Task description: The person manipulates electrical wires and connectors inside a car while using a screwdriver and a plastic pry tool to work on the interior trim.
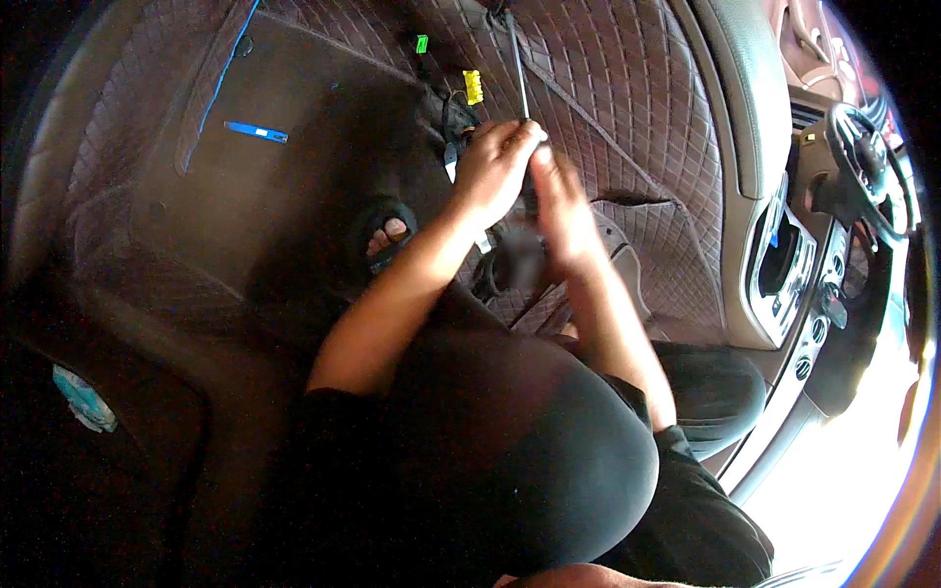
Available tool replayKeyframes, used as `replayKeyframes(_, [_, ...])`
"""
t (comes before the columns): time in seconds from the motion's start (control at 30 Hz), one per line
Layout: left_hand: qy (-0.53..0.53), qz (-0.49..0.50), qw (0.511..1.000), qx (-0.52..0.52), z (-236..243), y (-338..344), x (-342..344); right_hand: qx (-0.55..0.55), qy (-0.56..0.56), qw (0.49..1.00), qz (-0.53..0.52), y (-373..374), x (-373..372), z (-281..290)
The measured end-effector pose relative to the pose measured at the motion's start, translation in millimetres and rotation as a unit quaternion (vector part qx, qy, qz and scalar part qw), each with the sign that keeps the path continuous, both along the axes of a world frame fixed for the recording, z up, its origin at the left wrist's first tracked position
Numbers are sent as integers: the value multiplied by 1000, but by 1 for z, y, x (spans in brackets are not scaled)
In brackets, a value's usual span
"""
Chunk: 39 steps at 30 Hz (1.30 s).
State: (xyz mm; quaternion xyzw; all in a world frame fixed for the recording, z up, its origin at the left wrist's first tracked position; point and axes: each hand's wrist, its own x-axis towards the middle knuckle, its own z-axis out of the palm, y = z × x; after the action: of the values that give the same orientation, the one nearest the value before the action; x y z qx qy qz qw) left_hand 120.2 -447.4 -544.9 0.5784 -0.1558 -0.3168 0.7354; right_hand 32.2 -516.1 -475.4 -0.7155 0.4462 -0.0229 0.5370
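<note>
I watch from afar: brown quilted mat under everything. Right hand blurred beside the left—its grip I cannot tell. Left hand: fingers closed at the near end of a metal rod, which points away over the mat. Left of it: blue strip, yellow piece, green piece.

Starting with one left hand and one right hand, making two hands. Now spotting just one slim metal rod. Picking out one green piece, one yellow piece, so two bright bits. Adding one flat blue strip, one teal-and-white packet, one open-toed sandal in view, and one steering wheel!
</note>
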Motion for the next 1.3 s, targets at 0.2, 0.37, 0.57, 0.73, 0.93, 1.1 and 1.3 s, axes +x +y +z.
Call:
replayKeyframes(0.2, [5, -41, 999, -33, 2, -16, -10, 153, 1, 985, -82, 42, -56, 29])
replayKeyframes(0.37, [399, 87, 880, -244, 10, -64, 25, 181, -44, 960, -207, 65, -92, 48])
replayKeyframes(0.57, [468, 83, 867, -152, 2, -92, 29, 135, -28, 942, -305, 83, -112, 53])
replayKeyframes(0.73, [468, 55, 812, -345, -2, -93, 14, 126, -23, 954, -271, 89, -113, 52])
replayKeyframes(0.93, [406, -13, 837, -367, -1, -90, 18, -28, -7, 976, -214, 92, -111, 35])
replayKeyframes(1.1, [395, -21, 852, -342, -10, -84, 28, 20, -13, 976, -217, 92, -101, 35])
replayKeyframes(1.3, [376, -12, 881, -287, -7, -84, 30, 129, -34, 967, -217, 68, -92, 29])
